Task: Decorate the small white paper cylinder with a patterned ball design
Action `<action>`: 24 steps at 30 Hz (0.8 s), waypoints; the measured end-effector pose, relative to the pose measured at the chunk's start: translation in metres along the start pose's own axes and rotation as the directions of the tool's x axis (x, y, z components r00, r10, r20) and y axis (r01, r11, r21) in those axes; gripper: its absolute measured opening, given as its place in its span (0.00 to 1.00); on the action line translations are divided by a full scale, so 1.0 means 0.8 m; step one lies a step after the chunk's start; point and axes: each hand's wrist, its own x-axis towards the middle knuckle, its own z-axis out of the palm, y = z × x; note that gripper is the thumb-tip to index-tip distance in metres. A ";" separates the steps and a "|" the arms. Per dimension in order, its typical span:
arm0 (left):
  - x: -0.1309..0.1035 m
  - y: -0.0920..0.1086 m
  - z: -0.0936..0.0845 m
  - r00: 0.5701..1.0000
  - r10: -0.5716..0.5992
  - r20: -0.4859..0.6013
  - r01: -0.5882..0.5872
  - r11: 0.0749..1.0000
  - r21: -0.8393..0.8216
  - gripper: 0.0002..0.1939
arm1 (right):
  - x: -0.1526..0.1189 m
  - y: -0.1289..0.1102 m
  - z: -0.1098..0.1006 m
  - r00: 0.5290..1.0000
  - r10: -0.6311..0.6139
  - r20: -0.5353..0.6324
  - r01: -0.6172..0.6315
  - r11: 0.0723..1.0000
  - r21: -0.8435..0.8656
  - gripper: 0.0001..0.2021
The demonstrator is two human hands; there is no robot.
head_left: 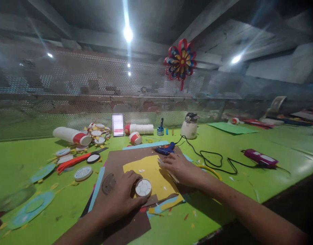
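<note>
My left hand [124, 192] is closed round the edge of a small white disc [143, 188] with a drawn pattern of dark lines, its thumb and forefinger at the sides. The disc sits over a yellow paper sheet [146, 166], which lies on brown card [115, 160]. My right hand [180, 169] rests at the sheet's right side, fingers bent together. A thin pale grey tip shows by its fingertips, but I cannot make out the object. Just beyond these fingers lies a blue glue gun [165, 149], nozzle pointing left.
Scissors with orange handles [76, 161], several round discs [83, 173] and stacked paper cups [71, 135] lie at left. Behind stand a phone [118, 125], an ink bottle [160, 130] and a white flask [189, 126]. A black cord [215, 165] runs to a purple power strip [260, 158].
</note>
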 end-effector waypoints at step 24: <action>0.008 -0.025 0.007 0.995 0.099 0.023 -0.098 0.994 -0.041 0.17 | 0.223 0.242 0.068 0.575 0.812 0.096 -0.757 0.483 0.440 0.18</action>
